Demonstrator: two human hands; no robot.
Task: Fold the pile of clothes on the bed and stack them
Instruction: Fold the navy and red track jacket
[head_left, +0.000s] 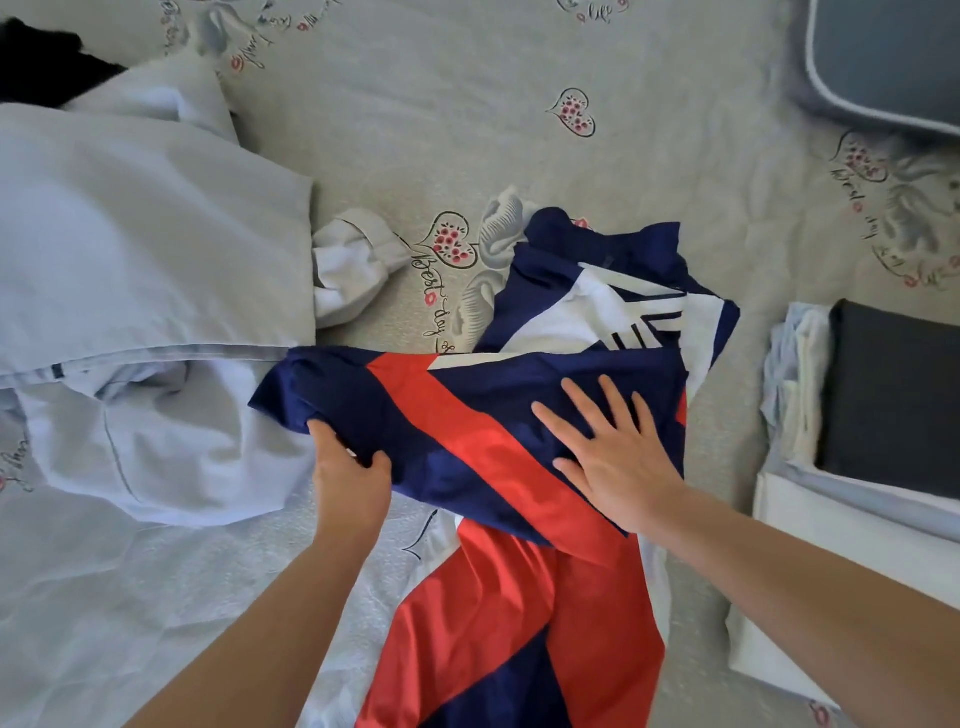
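Looking down from a head-worn camera, the view shows two bare forearms reaching forward over a bed (519, 104) covered in a pale sheet printed with hearts and script. A navy, red and white jersey (467, 415) lies across the middle of the bed, partly folded over itself, with its lower part trailing toward the bottom edge of the view.

The left hand (350, 470) comes up from the lower left with the wrist bent, and its fingers curl around the left edge of the jersey's folded part, gripping a bunch of navy cloth. The right hand (608, 447) comes in from the lower right along a straight forearm. It lies flat, palm down, with fingers spread and straight, pressing on the top layer of the jersey near its right side.

To the left sits a rumpled heap of pale blue clothes (140, 312), touching the jersey's left end. A small crumpled white garment (348, 270) lies just beyond it on the sheet. At the right edge of the bed rests a stack of folded clothes (857, 415) with a dark grey piece (893, 395) on top. A blue-grey pillow (883, 57) fills the upper right corner.
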